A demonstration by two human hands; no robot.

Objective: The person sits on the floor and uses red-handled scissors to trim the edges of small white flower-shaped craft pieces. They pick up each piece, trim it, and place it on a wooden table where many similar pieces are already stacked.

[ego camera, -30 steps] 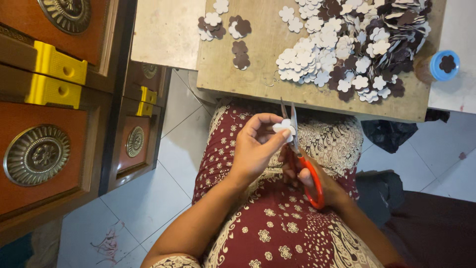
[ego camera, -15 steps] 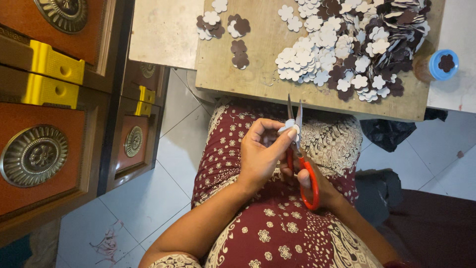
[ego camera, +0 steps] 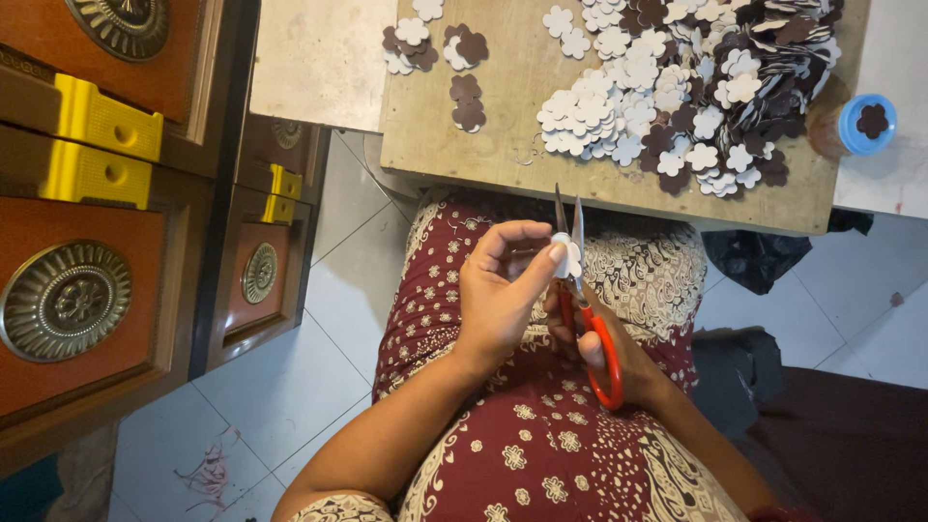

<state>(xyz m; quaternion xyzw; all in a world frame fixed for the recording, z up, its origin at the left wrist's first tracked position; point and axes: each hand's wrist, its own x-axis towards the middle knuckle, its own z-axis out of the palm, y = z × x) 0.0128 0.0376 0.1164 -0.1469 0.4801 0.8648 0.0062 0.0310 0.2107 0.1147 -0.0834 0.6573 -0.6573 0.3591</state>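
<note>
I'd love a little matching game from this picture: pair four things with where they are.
Things:
1. scissors
2. white cutout
3. flower pile
4. blue lid

Places:
A. on the wooden board
B. in the right hand
C. at the board's right edge
D. pinched in the left hand

Pairs: 1-B, 2-D, 3-A, 4-C

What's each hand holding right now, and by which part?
Left hand pinches a small white flower cutout by its edge. Right hand holds the red-handled scissors through the handle loops.
</note>
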